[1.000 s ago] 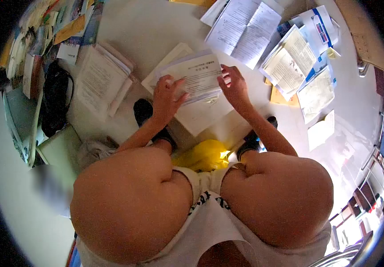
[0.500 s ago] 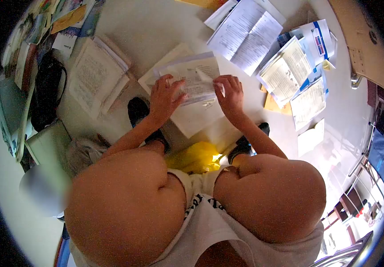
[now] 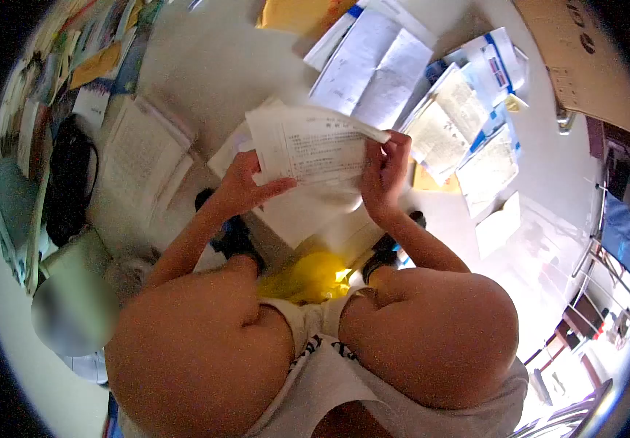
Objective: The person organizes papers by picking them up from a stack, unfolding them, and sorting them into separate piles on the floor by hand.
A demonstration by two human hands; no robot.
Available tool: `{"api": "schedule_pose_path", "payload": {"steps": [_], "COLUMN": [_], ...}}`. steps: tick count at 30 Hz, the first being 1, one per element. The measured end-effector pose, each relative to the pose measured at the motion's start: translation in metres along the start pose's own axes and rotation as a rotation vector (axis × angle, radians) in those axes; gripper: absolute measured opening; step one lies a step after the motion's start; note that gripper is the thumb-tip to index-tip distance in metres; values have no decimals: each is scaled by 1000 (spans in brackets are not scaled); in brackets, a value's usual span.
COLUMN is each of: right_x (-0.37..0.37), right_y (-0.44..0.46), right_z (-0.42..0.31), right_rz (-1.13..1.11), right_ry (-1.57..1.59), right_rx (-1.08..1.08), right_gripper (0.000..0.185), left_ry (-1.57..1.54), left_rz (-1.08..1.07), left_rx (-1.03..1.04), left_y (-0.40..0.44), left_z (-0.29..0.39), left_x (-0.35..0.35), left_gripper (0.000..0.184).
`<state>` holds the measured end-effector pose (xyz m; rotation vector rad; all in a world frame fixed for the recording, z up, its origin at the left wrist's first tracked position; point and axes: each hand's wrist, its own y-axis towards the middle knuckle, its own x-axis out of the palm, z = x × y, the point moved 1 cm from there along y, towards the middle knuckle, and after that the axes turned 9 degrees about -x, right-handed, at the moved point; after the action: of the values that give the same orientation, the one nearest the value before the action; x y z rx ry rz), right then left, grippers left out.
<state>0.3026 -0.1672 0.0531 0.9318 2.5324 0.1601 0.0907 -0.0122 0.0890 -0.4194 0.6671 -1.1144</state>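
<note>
Holding white, rectangular printed papers up between the left hand and the right hand.
The left hand grips their lower left part, thumb across the front; the right grasps their right edge with curled fingers. The papers look thin and smooth, bowed toward the upper right, with dark rows of print under a short heading, too blurred to read. Beyond the right hand lie a creased white printed sheet and blue-and-white paper items; nearer the body sits a crinkled yellow plastic bag.
</note>
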Motion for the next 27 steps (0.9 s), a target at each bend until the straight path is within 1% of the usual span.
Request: {"api": "schedule_pose_path", "payload": {"steps": [1, 2, 3, 4, 5, 6, 7, 9, 10, 12, 13, 15, 16, 17, 18, 19, 20, 21, 22, 23, 24, 25, 27], "right_x": [-1, -1, -2, -1, -1, -7, -6, -4, -9, -10, -12, -16, -17, -16, -14, -12, -10, -6, 0, 3, 6, 1, -11], "right_y": [8, 12, 13, 15, 16, 24, 23, 14, 10, 8, 6, 6, 4, 3, 0, -2, -4, -6, -7, -9, -19, -14, -13], "right_z": [-2, -2, 6, 19, 30, 10, 14, 37, 44, 52, 49, 38, 42, 47, 49, 52, 55, 57, 59, 64, 78, 59, 17], "right_rz": [24, 82, 95, 97, 99, 61, 71, 65, 0, -5, -9, -3, 8, 19, 20, 41, 62, 65, 94, 125, 62, 66, 326], "right_ry": [58, 163, 156, 77, -2, 129, 123, 200, 145, 168, 234, 358, 384, 408, 413, 460, 508, 512, 650, 786, 791, 786, 1354], "right_rx": [139, 221, 210, 211, 213, 357, 350, 289, 238, 254, 342, 523, 587, 649, 656, 668, 680, 682, 756, 828, 851, 852, 1100], "right_gripper": [11, 15, 15, 15, 15, 17, 17, 15, 18, 17, 15, 11, 13, 15, 15, 20, 26, 26, 32, 38, 45, 45, 44], "left_ry": [-44, -206, -366, -359, -427, -496, -493, -414, -416, -390, -389, -361, -356, -442, -528, -523, -552, -581, -578, -539, -571, -608, -373], "left_rz": [-10, -49, -92, -95, -55, -16, -23, 109, 105, 151, 151, 132, 131, 64, -5, -5, -72, -140, -141, -202, -300, -405, -494], "left_rx": [-62, 17, 94, 109, 127, 146, 157, -64, -63, -30, -44, 0, -8, -3, 2, -2, 8, 19, 17, 69, 178, 282, 455], "left_y": [6, 13, 20, 28, 36, 41, 42, 46, 48, 48, 49, 48, 44, 41, 37, 38, 39, 38, 34, 31, 36, 39, 31], "left_z": [11, 14, 17, 14, 7, 9, 11, 15, 14, 6, 2, 1, 5, 11, 16, 14, 11, 16, 23, 32, 29, 36, 60], "left_x": [4, 8, 11, 18, 26, 30, 32, 37, 39, 43, 43, 43, 43, 43, 43, 43, 44, 43, 42, 46, 57, 64, 64], "left_gripper": [46, 43, 40, 40, 37, 35, 35, 33, 33, 38, 38, 36, 36, 36, 37, 37, 42, 47, 47, 51, 55, 62, 61]}}
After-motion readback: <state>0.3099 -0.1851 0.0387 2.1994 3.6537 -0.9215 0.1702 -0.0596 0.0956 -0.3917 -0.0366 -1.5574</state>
